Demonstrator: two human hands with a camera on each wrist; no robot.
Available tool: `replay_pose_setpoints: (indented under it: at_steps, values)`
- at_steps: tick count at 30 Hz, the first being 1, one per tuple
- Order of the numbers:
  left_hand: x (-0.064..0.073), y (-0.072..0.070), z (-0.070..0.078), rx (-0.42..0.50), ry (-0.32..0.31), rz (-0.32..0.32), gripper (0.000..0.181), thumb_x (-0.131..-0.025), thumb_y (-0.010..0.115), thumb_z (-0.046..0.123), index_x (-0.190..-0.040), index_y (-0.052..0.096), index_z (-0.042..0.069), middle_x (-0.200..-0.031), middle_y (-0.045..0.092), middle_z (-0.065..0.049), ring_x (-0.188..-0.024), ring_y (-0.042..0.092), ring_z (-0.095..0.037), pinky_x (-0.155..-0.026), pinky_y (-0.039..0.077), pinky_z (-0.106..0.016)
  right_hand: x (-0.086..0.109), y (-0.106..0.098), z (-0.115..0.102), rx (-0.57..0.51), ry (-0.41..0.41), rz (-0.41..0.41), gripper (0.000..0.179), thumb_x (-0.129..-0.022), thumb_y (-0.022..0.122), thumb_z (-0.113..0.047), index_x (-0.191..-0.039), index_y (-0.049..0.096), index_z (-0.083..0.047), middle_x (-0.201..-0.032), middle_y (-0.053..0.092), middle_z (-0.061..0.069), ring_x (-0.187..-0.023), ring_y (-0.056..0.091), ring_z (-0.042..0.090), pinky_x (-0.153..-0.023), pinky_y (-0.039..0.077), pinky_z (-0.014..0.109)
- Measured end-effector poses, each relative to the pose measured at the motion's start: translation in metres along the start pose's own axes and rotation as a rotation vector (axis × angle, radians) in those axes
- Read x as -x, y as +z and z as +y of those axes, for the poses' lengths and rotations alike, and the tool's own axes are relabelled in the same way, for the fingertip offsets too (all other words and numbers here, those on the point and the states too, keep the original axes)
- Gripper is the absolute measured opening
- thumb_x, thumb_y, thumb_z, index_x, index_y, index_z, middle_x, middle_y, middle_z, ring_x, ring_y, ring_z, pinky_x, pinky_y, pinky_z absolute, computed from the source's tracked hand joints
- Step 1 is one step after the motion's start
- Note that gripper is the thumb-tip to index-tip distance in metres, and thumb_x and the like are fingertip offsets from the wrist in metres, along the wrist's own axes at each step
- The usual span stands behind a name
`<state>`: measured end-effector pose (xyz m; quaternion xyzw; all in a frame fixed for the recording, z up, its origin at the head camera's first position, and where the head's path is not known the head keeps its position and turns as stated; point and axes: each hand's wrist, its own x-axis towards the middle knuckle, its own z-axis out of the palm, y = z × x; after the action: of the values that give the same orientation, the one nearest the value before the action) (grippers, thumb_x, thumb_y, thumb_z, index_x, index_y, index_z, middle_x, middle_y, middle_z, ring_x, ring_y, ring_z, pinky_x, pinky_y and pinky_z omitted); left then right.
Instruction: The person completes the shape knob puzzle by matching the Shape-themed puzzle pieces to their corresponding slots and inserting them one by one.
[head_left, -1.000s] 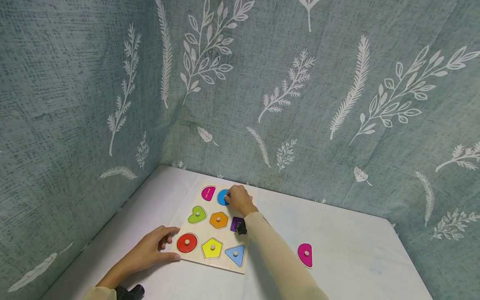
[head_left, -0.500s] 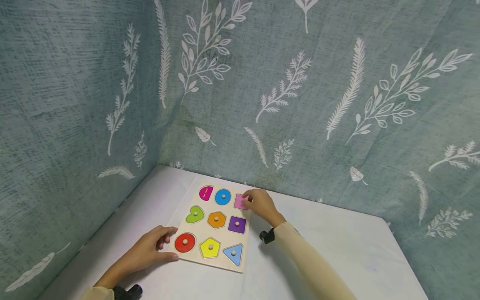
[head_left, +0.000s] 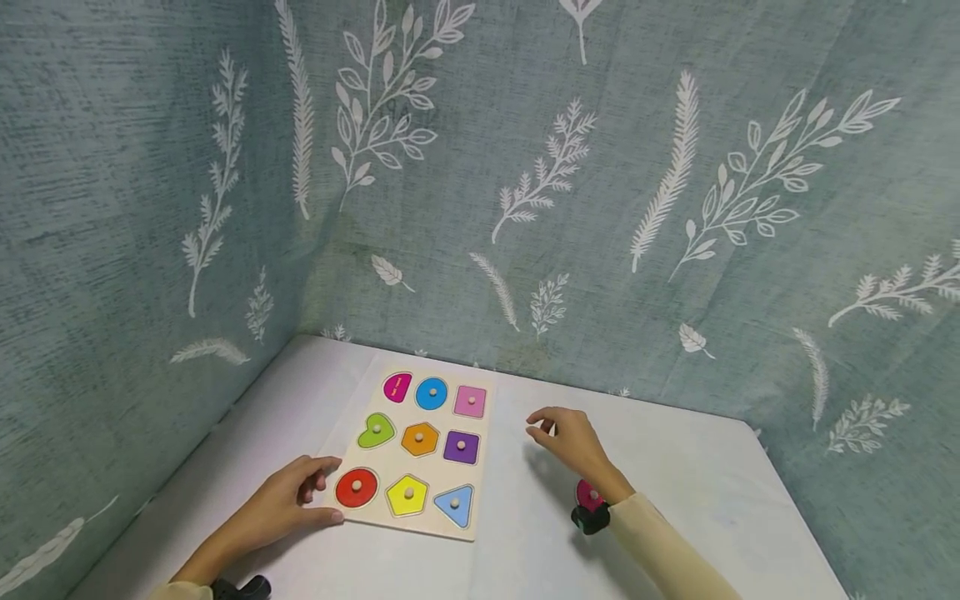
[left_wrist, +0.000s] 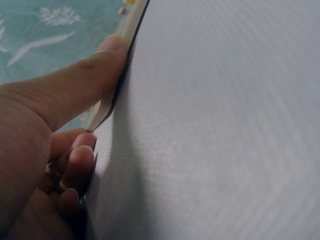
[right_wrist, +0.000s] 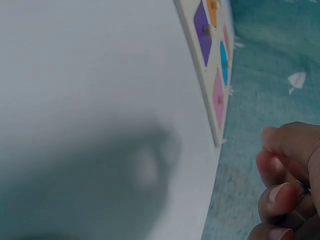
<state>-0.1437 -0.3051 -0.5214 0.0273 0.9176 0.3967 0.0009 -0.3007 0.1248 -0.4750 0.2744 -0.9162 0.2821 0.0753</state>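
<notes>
A wooden peg puzzle board (head_left: 390, 467) lies on the table, with knobbed shapes in several of its recesses. My left hand (head_left: 281, 504) holds its near left corner; in the left wrist view the thumb (left_wrist: 102, 62) presses the front edge and the fingers are bent around the side. To the right of the board, my right hand (head_left: 570, 437) is over the table, fingers loosely bent and nothing in them. Behind that wrist, a magenta half-round piece (head_left: 588, 495) lies partly hidden. The half-round recess (head_left: 397, 387) at the board's far left shows bare magenta with printed lettering.
The white-covered table (head_left: 697, 483) stretches right of the board. A patterned fabric wall (head_left: 480, 208) rises behind it and along the left. Dark wrist cameras (head_left: 591, 518) are strapped to both wrists.
My right hand has moved from the blue circle, past the pink square, off the board to the right. The pink square now shows fully. My left hand has stayed at the board's corner.
</notes>
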Motion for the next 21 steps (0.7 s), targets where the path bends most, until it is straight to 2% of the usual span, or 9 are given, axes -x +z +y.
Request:
replay_pose_setpoints:
  at_steps: [4, 11, 16, 21]
  values:
    - [0.001, -0.001, -0.001, -0.002, 0.006, 0.004, 0.084, -0.067, 0.097, 0.033, -0.134, 0.061, -0.002, -0.093, 0.049, -0.001, -0.082, 0.047, -0.014, -0.068, 0.043, -0.025, 0.022, -0.008, 0.006, -0.018, 0.014, 0.014, 0.014, -0.092, 0.079, -0.018, -0.105, 0.079, -0.011, -0.076, 0.063, -0.013, -0.063, 0.048, 0.007, -0.057, 0.043, 0.025]
    - [-0.001, -0.001, 0.0, -0.001, -0.008, 0.005, 0.087, -0.065, 0.098, 0.033, -0.135, 0.06, -0.003, -0.094, 0.049, -0.001, -0.083, 0.047, -0.017, -0.067, 0.043, -0.025, 0.054, -0.017, 0.016, -0.056, 0.091, 0.03, 0.013, -0.092, 0.079, -0.015, -0.104, 0.079, -0.01, -0.073, 0.061, -0.014, -0.059, 0.049, 0.005, -0.048, 0.042, 0.023]
    - [-0.002, 0.0, 0.0, 0.002, -0.024, -0.005, 0.088, -0.066, 0.098, 0.033, -0.136, 0.059, -0.003, -0.094, 0.05, -0.001, -0.083, 0.047, -0.017, -0.068, 0.043, -0.025, 0.075, -0.018, 0.023, -0.061, 0.137, 0.062, 0.01, -0.09, 0.081, -0.014, -0.099, 0.079, -0.012, -0.07, 0.06, -0.016, -0.059, 0.048, 0.004, -0.052, 0.042, 0.023]
    - [-0.002, -0.001, 0.0, -0.006, -0.006, -0.007, 0.088, -0.066, 0.097, 0.035, -0.136, 0.059, -0.004, -0.094, 0.05, -0.001, -0.082, 0.047, -0.015, -0.068, 0.043, -0.025, 0.093, -0.021, 0.031, -0.075, 0.217, 0.071, 0.007, -0.089, 0.082, -0.015, -0.094, 0.079, -0.016, -0.068, 0.058, -0.015, -0.061, 0.048, 0.005, -0.055, 0.042, 0.024]
